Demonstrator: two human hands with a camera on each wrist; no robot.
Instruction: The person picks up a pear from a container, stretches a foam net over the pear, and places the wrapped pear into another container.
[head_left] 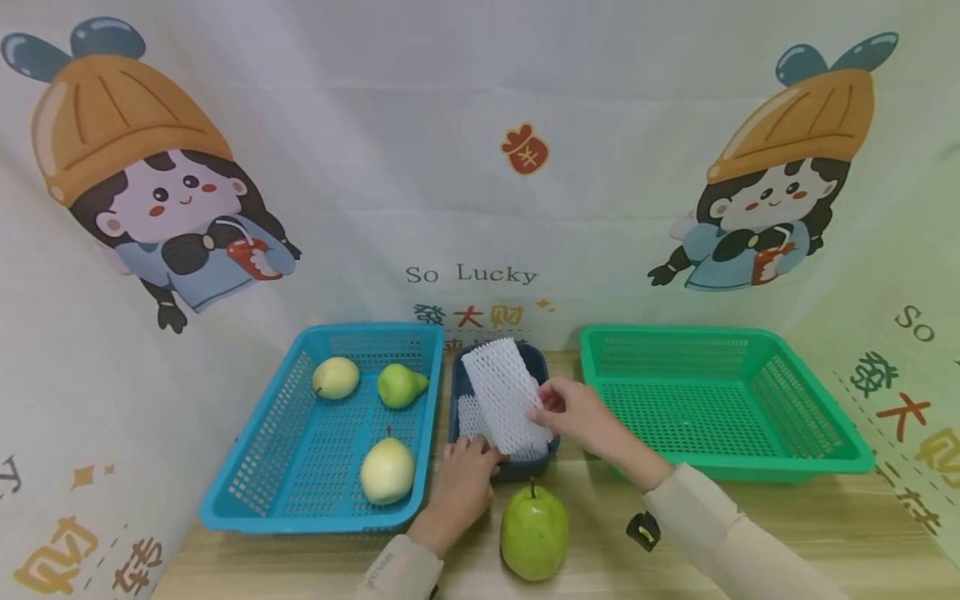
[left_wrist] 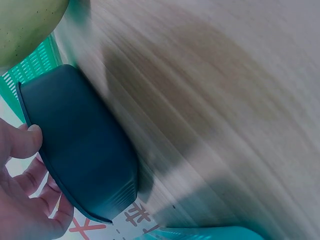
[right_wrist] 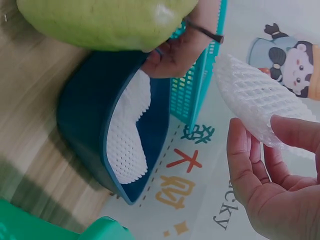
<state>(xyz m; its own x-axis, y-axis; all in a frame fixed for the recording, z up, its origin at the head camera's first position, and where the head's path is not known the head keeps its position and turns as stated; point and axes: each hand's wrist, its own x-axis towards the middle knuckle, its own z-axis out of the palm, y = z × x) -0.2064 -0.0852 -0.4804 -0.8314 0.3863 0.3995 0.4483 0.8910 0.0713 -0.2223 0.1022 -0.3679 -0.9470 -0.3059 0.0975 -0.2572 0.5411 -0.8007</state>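
Note:
My right hand (head_left: 573, 412) pinches a white foam fruit net (head_left: 501, 392) by its edge, between thumb and fingers. The net is lifted above a small dark blue basket (right_wrist: 85, 110); in the right wrist view it stands apart from the basket. More white foam nets (right_wrist: 127, 145) lie inside that basket. My left hand (head_left: 461, 483) holds the near left rim of the basket, its thumb and fingertips at the edge in the left wrist view. In front of the basket, a green pear (head_left: 534, 533) stands upright on the table, stem up.
To the left, a blue plastic basket (head_left: 300, 523) holds two pale yellow pears (head_left: 387, 472) and a green pear (head_left: 399, 386). A green plastic basket (head_left: 735, 458) stands at the right. A small black object (head_left: 642, 531) lies near my right sleeve. A printed curtain (head_left: 465, 183) hangs behind.

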